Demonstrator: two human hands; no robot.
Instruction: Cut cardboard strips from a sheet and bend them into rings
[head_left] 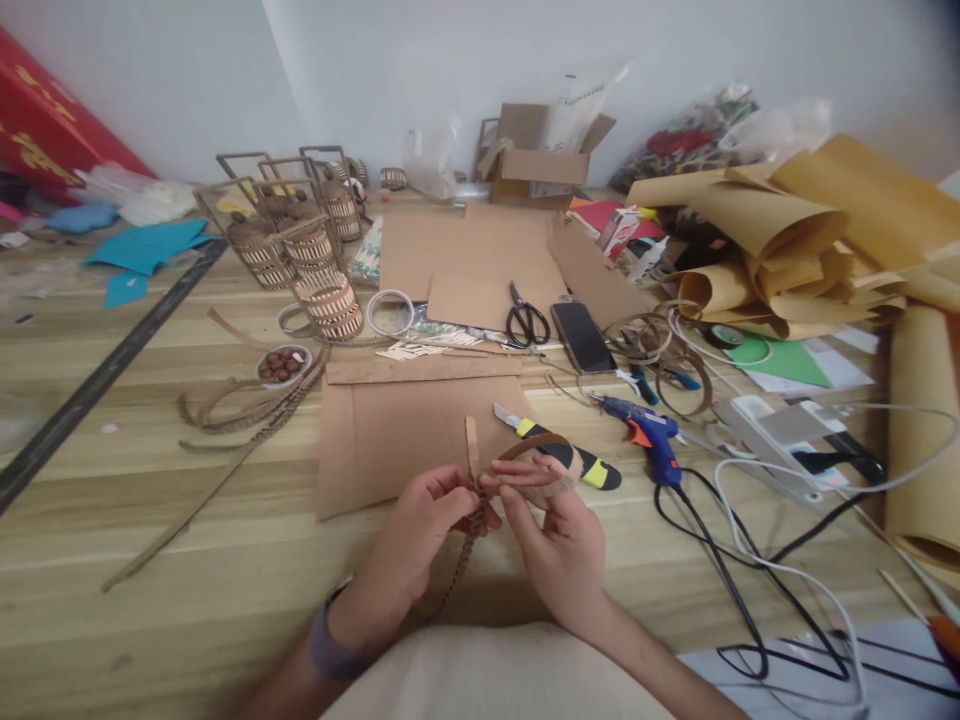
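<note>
My left hand [431,520] pinches a braided cardboard strip [459,565], whose plaited tail hangs towards my lap. A flat strip end [471,440] sticks up beyond my fingers. My right hand [562,540] is closed on a loose brown paper strip [540,440] that curls over my fingers. Both hands meet at the join, where my fingertips hide how the strips cross. Just under them lies a flat cardboard sheet [390,430]. A black and yellow utility knife [600,470] with its blade out rests beyond my right hand.
To the right are a blue glue gun [652,430] with trailing cords and a white power strip [772,445]. Scissors [527,320] and a phone [583,337] lie ahead. Several stick-covered baskets [330,305] stand back left, near a bowl of brown balls [283,366].
</note>
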